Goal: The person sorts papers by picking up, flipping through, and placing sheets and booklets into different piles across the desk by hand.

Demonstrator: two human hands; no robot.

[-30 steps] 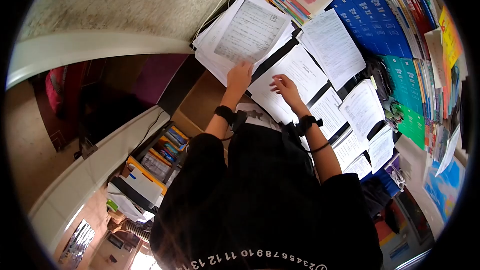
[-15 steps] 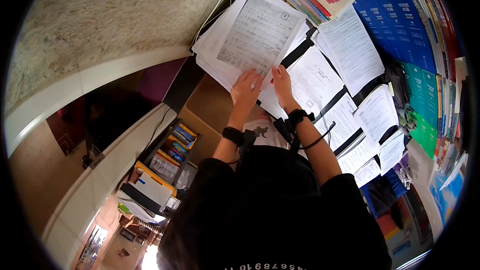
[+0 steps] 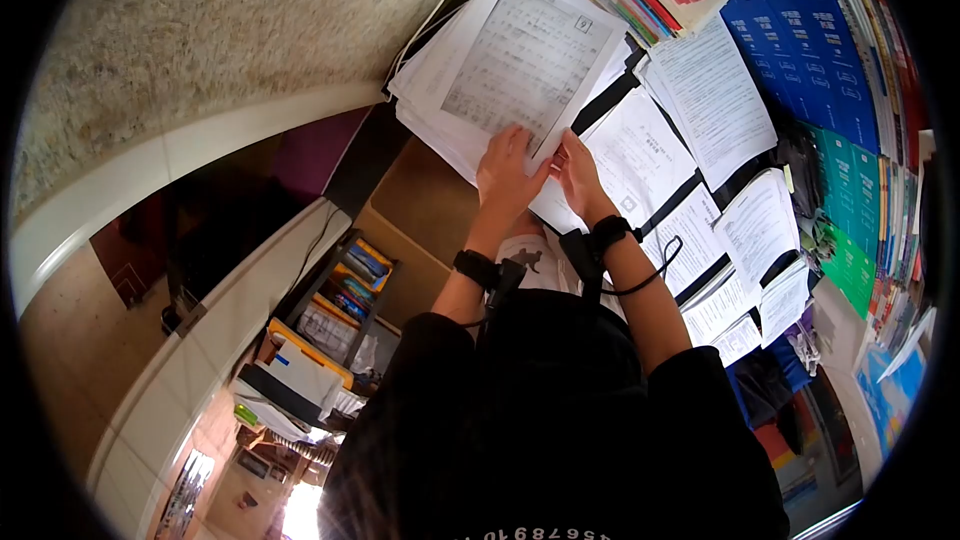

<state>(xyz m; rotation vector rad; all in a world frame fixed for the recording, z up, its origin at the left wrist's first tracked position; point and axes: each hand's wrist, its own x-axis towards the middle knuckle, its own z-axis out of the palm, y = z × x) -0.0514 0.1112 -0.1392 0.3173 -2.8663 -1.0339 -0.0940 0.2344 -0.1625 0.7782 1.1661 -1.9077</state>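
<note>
A photocopied sheet of paper point(image 3: 525, 55), grey with handwritten-looking lines and a boxed number in one corner, tops a thick stack of papers point(image 3: 425, 95) on the desk. My left hand point(image 3: 508, 178) lies on the sheet's near edge, fingers stretched over the paper and thumb pointing toward my other hand. At the sheet's lower right corner, my right hand point(image 3: 580, 178) has its fingers curled in around the edge; its fingertips are partly hidden. Both wrists wear black straps point(image 3: 476, 268).
More printed papers point(image 3: 640, 150) lie in rows to the right, with handwritten sheets point(image 3: 712, 100) beyond. Blue books point(image 3: 800, 50) and green books point(image 3: 845, 180) stand along the right side. An open drawer unit point(image 3: 350, 290) sits lower left, beside a pale ledge point(image 3: 225, 315).
My left hand has slid slightly right, and its thumb now reaches close to my right hand. The right hand's fingers have curled in more. The view has shifted a little.
</note>
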